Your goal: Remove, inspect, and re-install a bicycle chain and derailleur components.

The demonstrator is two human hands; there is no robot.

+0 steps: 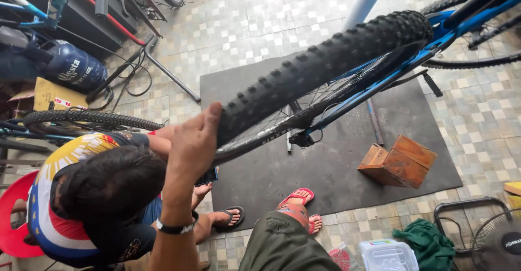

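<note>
My left hand (pixel 192 141), with a black wristband, is closed over the lower end of a knobby black bicycle tyre (pixel 325 59). The tyre sits on the wheel of a blue-framed bicycle (pixel 461 24) raised above a black rubber mat (pixel 325 168). The wheel's spokes and rim (pixel 260 135) show beneath the tyre. My right hand is out of view. My leg in olive shorts (pixel 282 244) and my foot in a red sandal (pixel 296 198) are below.
Another person (pixel 103 195) in a colourful shirt sits on a red chair (pixel 11 217) at my left, an arm reaching toward the wheel. A wooden block (pixel 399 162) lies on the mat. A fan (pixel 488 233), green cloth (pixel 429 241), plastic box (pixel 388 254) and blue jug (pixel 73 65) stand around.
</note>
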